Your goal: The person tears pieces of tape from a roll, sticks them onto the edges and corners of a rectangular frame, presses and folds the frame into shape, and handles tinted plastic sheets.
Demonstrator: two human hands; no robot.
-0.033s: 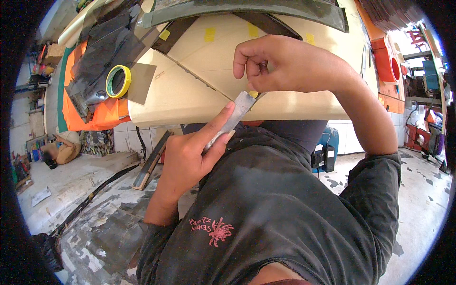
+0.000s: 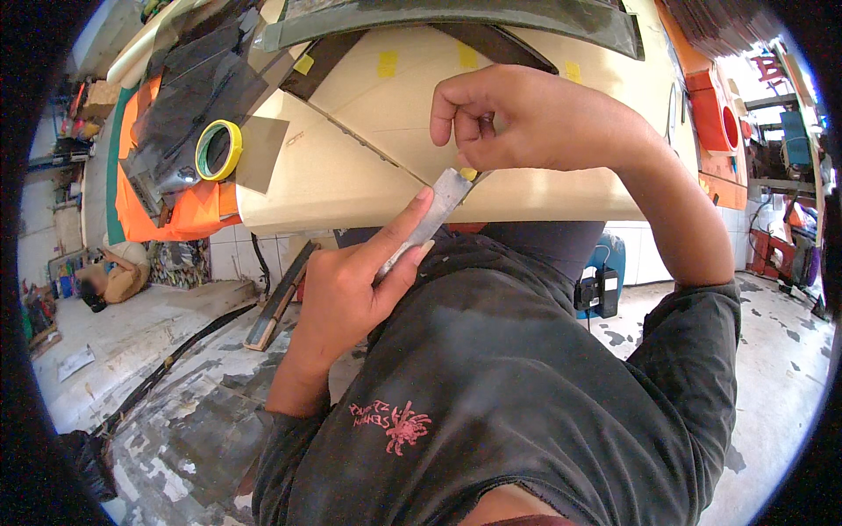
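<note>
My left hand [image 2: 346, 285] grips a flat grey metal blade [image 2: 434, 215] that points up and to the right, with its tip at the front edge of a cream panel [image 2: 351, 175]. My right hand [image 2: 526, 118] rests on the panel just above the blade tip, thumb and forefinger pinched together. A small yellow scrap [image 2: 470, 174] shows under that hand beside the blade tip. Whether the fingers pinch anything is hidden. A dark seam line runs across the panel toward the blade.
A yellow tape roll [image 2: 217, 149] and a grey paper sheet [image 2: 261, 151] lie at the panel's left end, with dark sheeting [image 2: 184, 96] and orange cloth [image 2: 189, 210] beyond. A dark curved part [image 2: 456, 17] lies across the top. Wooden strips [image 2: 279, 298] lean on the spattered floor.
</note>
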